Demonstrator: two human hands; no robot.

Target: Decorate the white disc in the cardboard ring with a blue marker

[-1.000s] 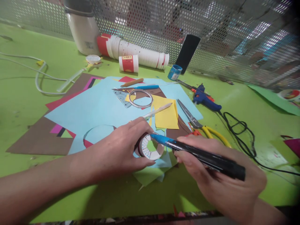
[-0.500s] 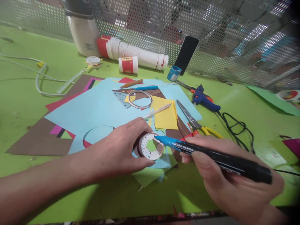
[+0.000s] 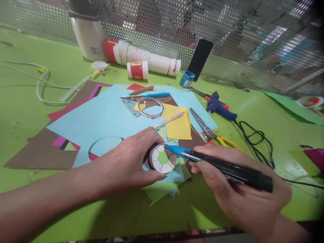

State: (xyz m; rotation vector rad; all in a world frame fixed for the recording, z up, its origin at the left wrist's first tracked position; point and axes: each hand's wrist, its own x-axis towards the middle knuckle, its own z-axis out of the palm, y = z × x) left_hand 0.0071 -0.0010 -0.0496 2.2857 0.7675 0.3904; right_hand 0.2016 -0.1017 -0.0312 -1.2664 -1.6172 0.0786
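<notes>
My left hand point(image 3: 136, 158) is closed around a small round paper piece point(image 3: 165, 167), thumb below and fingers behind it. Its white ring face is split by dark lines into sections around a green centre, and blue dots mark the sections on the left. Between the fingers and thumb of my right hand point(image 3: 235, 185) is a black marker pen point(image 3: 225, 167) with a blue front end. Its tip meets or nearly meets the upper edge of the ring; actual contact I cannot tell. Light blue paper point(image 3: 93, 114) and yellow paper point(image 3: 178, 126) lie just beyond.
Scissors point(image 3: 202, 123) and a blue glue gun point(image 3: 220, 107) with a black cord lie on the right. A tape roll point(image 3: 151, 107) and pens rest on the papers. Farther back are a paper cup point(image 3: 137, 70), stacked cups point(image 3: 152, 60), a blue jar point(image 3: 187, 79) and a phone point(image 3: 201, 59).
My right hand has moved slightly left with the marker, and its tip has shifted left and a little up along the ring's top. My left hand keeps its hold on the round piece.
</notes>
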